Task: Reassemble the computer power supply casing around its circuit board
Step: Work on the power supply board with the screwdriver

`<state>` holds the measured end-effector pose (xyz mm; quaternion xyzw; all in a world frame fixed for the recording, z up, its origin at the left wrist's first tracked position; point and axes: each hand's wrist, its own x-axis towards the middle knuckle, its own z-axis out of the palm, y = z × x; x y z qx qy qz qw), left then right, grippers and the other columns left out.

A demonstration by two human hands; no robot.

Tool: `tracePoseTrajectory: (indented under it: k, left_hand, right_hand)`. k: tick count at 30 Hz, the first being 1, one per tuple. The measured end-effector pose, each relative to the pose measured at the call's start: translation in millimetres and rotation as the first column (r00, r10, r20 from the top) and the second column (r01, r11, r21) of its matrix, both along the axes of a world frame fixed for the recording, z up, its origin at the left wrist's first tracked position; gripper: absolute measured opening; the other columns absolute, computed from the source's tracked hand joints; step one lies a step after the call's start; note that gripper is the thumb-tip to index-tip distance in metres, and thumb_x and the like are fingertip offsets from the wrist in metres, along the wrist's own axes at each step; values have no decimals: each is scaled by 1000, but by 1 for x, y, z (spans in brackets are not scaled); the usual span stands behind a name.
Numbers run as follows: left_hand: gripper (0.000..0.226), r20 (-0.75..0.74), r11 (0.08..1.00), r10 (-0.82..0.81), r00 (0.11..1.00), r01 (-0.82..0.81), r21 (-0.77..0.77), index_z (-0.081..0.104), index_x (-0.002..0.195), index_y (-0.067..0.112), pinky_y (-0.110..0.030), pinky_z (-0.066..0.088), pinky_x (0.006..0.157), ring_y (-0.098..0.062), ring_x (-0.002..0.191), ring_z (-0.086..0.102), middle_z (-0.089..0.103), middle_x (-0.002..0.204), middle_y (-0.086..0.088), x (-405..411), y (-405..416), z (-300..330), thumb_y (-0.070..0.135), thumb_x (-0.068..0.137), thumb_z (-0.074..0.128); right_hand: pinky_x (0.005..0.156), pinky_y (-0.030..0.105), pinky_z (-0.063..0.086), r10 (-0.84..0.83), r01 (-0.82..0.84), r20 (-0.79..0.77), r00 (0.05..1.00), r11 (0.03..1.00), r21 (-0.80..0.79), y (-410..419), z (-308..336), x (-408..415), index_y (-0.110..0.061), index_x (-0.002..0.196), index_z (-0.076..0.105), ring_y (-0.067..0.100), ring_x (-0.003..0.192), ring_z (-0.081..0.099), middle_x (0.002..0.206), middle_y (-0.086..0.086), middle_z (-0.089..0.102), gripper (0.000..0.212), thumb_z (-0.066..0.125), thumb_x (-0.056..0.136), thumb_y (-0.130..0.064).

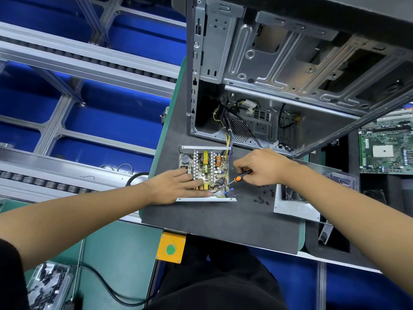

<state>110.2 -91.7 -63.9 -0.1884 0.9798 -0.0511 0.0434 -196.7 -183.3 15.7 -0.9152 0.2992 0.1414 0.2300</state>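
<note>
Two hands busy | left hand flat on circuit board, mid-bench | right hand grips screwdriver, fastening board | next: fit cover, screws

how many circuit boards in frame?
2. One in the open supply tray on the mat, under the left hand. One green motherboard at the far right edge. Others may be hidden inside the PC case.
</note>
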Motion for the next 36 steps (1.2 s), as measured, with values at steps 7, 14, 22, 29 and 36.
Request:
tracePoseTrajectory:
  k: [7, 14, 22, 29, 36]
  left_hand:
    - [82, 28, 1000, 7, 1000, -6, -11, 34, 158, 30, -32, 42, 89, -22, 90, 55, 61, 128, 1, 1, 0, 1, -5, 86, 17]
    - [80, 45, 1000, 10, 999, -9, -6, 30, 156, 29, -32, 40, 88, -21, 87, 57, 63, 126, 1, -2, -1, 3, 1, 81, 29]
    - [80, 68, 1000, 21, 997, -21, 0, 40, 155, 31, -32, 36, 90, -22, 88, 57, 63, 126, -1, -2, -1, 5, 1, 82, 28]
    - [83, 102, 1000, 27, 994, -27, 4, 38, 156, 33, -32, 35, 92, -22, 90, 52, 61, 126, 0, -2, -2, 7, 2, 80, 26]
    - [83, 119, 999, 41, 992, -44, 21, 34, 157, 33, -32, 36, 93, -22, 94, 51, 59, 128, -1, -2, -1, 6, 3, 80, 29]
  right_hand:
    - [52, 23, 23, 14, -14, -4, 1000, 1000, -3, -1, 1, 3, -32, 80, 47, 14, 66, 48, 64, -17, 47, 12, 59, 80, -29]
    - [54, 27, 29, 25, -25, -30, 999, 1000, -6, -2, 11, 5, -32, 77, 44, 16, 66, 49, 64, -14, 48, 17, 59, 81, -26]
    - [56, 27, 34, 72, -73, -42, 997, 996, -47, 3, 21, 13, -27, 82, 53, 19, 72, 56, 76, -11, 60, 8, 61, 83, -28]
    - [53, 26, 27, 110, -115, -78, 991, 991, -65, -1, 34, 15, -32, 83, 48, 16, 73, 55, 76, -17, 50, 13, 61, 84, -31]
    - [57, 28, 40, 81, -82, -44, 996, 996, -30, 4, 34, 19, -25, 88, 60, 18, 76, 57, 83, -12, 58, 9, 64, 83, -31]
